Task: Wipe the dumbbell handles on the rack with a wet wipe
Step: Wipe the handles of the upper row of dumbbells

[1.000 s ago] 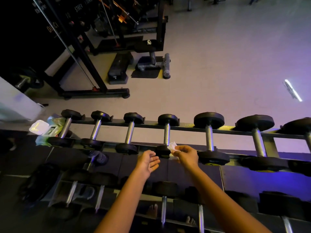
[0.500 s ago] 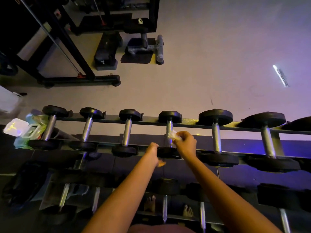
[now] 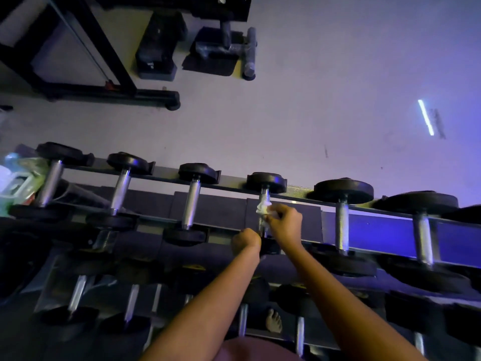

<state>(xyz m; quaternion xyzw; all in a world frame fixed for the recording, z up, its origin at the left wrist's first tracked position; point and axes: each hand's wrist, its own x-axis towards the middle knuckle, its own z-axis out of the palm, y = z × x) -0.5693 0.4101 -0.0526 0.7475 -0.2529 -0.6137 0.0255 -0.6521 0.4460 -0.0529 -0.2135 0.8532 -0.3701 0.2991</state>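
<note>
Where the fourth dumbbell [image 3: 266,182] from the left lies across the top tier of the rack [image 3: 166,171], its chrome handle [image 3: 265,194] is partly wrapped in a white wet wipe [image 3: 263,209]. The wipe is pinched between the thumb and curled fingers of the right hand [image 3: 285,222] and pressed against the middle of the handle. That grip is closed tight on it, and bare metal is left showing above, toward the far head.

The left hand [image 3: 246,241] is placed just beside the near head of the same dumbbell, with its fingers curled under and hidden from view. Whether its grip has hold of the head cannot be told.

Three smaller dumbbells [image 3: 191,201] are racked to the left of this one and larger ones [image 3: 342,220] to the right, all lying parallel. At the far left edge, a greenish pack with a pale lid [image 3: 18,181] is seen, blurred, beside the leftmost dumbbell. More dumbbells [image 3: 131,303] are stored in shadow on a lower tier, and a bare foot [image 3: 273,321] is glimpsed between their handles. Beyond the rack, a black machine frame [image 3: 145,95] is set on the pale floor [image 3: 312,100].
</note>
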